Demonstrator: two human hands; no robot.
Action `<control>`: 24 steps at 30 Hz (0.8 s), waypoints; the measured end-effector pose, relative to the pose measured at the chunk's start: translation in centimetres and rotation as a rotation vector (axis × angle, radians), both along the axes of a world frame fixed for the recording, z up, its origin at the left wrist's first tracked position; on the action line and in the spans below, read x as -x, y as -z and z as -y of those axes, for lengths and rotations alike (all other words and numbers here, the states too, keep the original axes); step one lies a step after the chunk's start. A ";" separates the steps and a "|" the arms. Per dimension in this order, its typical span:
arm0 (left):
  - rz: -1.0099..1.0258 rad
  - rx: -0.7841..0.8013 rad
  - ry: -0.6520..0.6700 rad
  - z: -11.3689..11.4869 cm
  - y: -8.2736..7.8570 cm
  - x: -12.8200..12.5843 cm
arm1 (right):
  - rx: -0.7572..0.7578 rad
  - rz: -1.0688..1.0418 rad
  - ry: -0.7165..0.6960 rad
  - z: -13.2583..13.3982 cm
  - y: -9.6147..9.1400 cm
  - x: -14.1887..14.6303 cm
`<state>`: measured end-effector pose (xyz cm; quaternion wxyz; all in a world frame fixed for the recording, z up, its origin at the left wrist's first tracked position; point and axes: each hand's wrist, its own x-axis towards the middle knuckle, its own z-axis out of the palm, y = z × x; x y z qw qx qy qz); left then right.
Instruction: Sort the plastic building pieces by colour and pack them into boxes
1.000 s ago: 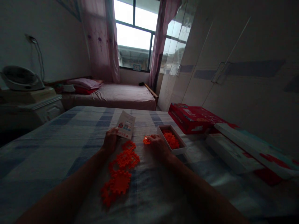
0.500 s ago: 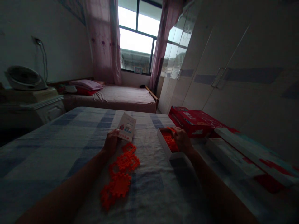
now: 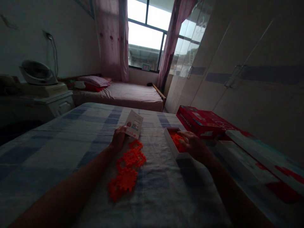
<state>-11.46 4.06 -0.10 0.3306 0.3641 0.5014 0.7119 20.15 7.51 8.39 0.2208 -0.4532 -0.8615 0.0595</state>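
My left hand [image 3: 118, 138] is closed on a small printed leaflet [image 3: 134, 124], holding it upright above the bed. Just right of that wrist a chain of joined orange plastic pieces [image 3: 127, 169] lies on the checked bedsheet [image 3: 59, 148]. My right hand [image 3: 193, 144] rests over a small white box [image 3: 173, 148] that holds loose orange pieces [image 3: 177, 139]. Its fingers curl down into the box; whether they grip a piece is hidden.
A red box [image 3: 201, 122] and long white and red packaging [image 3: 256, 158] lie along the right, beside a white wardrobe [image 3: 237, 79]. Beyond the bed stand a second bed [image 3: 125, 95], a window [image 3: 147, 34] and a nightstand with a fan [image 3: 38, 72].
My right hand has gone from the sheet near the orange chain to the white box and now sits over its near end. The left hand keeps the leaflet. The view has shifted a little.
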 end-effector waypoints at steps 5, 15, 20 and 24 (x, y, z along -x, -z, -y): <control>0.009 -0.007 -0.026 -0.1 -0.1 -0.2 | 0.113 -0.024 -0.363 4.7 0.1 5.3; 0.043 -0.034 -0.002 -0.6 0.9 0.2 | 0.154 0.207 -0.757 11.8 4.3 13.1; 0.078 -0.046 0.000 -0.7 0.7 0.1 | 0.047 0.188 -0.684 10.8 4.8 12.9; 0.087 -0.053 -0.020 -0.8 0.5 -0.1 | -0.019 0.162 -0.536 9.0 4.7 11.8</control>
